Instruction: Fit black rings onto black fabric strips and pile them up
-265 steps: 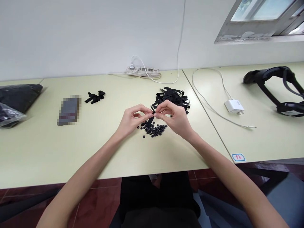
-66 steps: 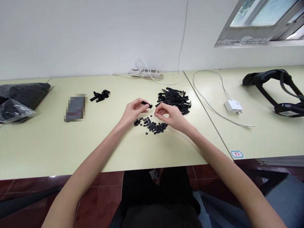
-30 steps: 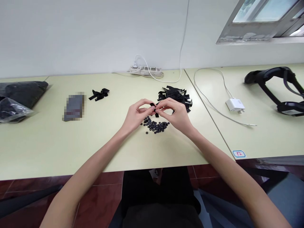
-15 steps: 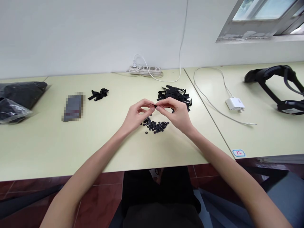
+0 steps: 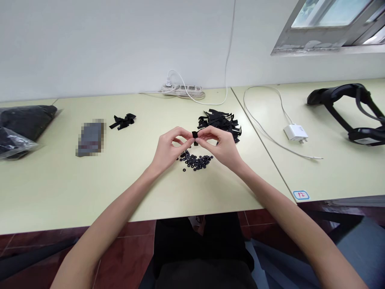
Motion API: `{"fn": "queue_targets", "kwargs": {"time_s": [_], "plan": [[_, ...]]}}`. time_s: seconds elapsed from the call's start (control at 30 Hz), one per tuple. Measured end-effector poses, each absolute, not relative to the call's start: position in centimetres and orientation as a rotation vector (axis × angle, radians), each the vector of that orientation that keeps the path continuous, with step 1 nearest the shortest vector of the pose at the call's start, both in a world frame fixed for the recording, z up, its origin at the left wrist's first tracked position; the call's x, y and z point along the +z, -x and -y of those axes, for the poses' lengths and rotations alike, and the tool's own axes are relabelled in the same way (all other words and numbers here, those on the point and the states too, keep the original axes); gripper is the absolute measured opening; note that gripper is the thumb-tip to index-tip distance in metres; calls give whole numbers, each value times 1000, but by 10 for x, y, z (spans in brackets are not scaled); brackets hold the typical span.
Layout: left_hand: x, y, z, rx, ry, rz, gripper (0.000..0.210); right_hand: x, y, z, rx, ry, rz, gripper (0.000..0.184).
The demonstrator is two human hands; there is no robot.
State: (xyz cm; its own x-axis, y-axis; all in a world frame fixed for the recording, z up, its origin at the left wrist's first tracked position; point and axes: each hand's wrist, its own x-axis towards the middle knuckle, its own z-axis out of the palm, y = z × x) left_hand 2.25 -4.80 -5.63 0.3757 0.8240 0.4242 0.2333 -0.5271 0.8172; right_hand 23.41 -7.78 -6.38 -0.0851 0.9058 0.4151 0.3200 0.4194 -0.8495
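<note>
A short black fabric strip [image 5: 195, 135] is pinched between the fingertips of both hands, above the table. My left hand [image 5: 172, 146] grips it from the left, and my right hand [image 5: 219, 144] from the right, thumbs nearly meeting. Whether a small ring sits on the strip is hidden by the fingers. Just below the hands lies a scatter of small black rings [image 5: 197, 161], like washers. Behind my right hand is a loose pile of black fabric strips [image 5: 219, 118]. A smaller bunch of black strips [image 5: 123, 121] rests further left.
A blurred-out dark object [image 5: 90, 137] and a black plastic-wrapped bag [image 5: 25, 124] lie at left. Along the wall sits a power strip [image 5: 183, 90] with white cables. Right of the table seam are a white charger [image 5: 295, 132] and a black headset [image 5: 345, 108].
The strip between my fingertips has turned, so its flat face and a hanging lower end now show. Both hands stay in nearly the same place. The whole view has shifted slightly.
</note>
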Motion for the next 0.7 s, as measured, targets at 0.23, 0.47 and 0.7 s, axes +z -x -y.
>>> {"fn": "queue_targets", "kwargs": {"time_s": [0.23,0.47,0.7], "plan": [[-59,-24,47,1123,-2082,-913,4,-69,-233,76,746,1082,1664,11],[-59,-17,40,1138,-1978,-1093,11,-73,-255,66,821,1247,2112,10],[-63,-13,36,1145,-2048,-1077,7,-73,-253,70,762,1267,2268,14]]}}
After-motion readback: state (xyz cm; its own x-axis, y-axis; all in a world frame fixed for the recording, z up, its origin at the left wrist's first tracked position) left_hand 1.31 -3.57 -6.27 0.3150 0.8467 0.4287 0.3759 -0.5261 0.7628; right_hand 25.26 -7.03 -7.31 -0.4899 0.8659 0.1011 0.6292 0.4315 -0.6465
